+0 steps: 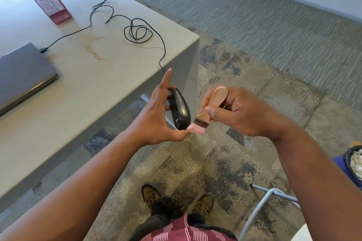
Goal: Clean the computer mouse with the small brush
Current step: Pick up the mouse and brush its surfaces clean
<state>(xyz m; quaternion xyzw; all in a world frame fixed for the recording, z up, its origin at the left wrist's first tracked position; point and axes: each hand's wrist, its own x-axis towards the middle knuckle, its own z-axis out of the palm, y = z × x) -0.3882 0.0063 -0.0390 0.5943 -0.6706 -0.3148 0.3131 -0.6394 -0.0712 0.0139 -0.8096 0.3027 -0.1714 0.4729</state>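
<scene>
left hand [156, 115] grips mouse [180, 111] on edge | right hand [235, 111] grasps brush [211, 107] — bristles at mouse's lower end

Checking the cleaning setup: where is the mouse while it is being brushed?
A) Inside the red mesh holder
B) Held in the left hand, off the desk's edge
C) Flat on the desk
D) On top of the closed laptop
B: the left hand holds the mouse up on edge beyond the desk corner, while the right hand puts the brush bristles to its lower end.

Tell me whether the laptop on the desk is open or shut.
Shut. The laptop lies flat on the desk, lid down, with a black cable plugged into it.
</scene>
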